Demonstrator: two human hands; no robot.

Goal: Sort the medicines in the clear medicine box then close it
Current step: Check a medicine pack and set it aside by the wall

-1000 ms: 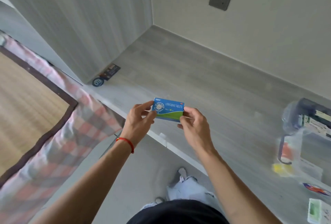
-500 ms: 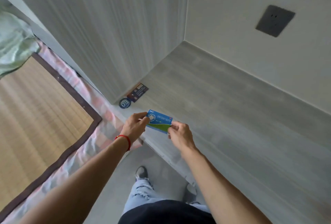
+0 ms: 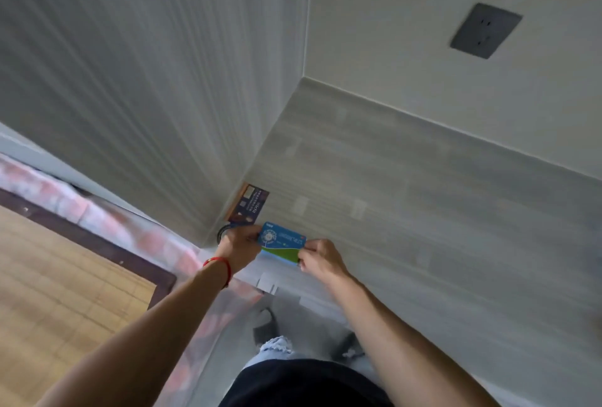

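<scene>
Two hands meet at the lower middle of the frame, the left hand [image 3: 239, 245] pinching the left end and the right hand [image 3: 321, 258] pinching the right end of a blue and green medicine box [image 3: 281, 242], held level just above the grey tabletop [image 3: 423, 211] near its front edge. Just above the left hand, a dark card [image 3: 249, 203] lies in the tabletop's corner against the wall panel, with a dark wall socket [image 3: 485, 30] at upper right and a bed with a woven mat [image 3: 65, 276] at lower left.
</scene>
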